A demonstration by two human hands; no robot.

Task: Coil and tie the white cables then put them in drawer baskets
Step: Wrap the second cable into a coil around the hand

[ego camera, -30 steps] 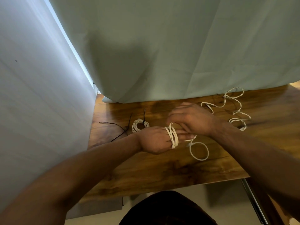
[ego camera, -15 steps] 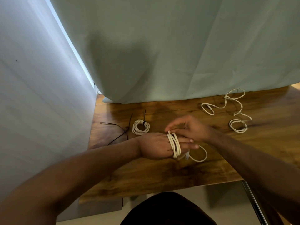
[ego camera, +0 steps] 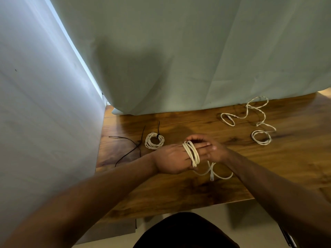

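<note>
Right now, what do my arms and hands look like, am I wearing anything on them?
Both forearms are bare, with no sleeves in view. The left hand and right hand wear no gloves. No rings, watch or bracelet show, though part of the right hand is hidden behind the left.

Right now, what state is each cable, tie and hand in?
Wrapped cable: wound around left-hand fingers, tail loose on table.
Coiled cable: coiled, tied with black tie.
Far cable: uncoiled, sprawled.
Loose black ties: unused.
Left hand: flat, extended.
Right hand: winding cable.

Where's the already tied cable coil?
Head view: the tied coil lies on the table, left of centre, between the black zip ties and the left hand.
</note>
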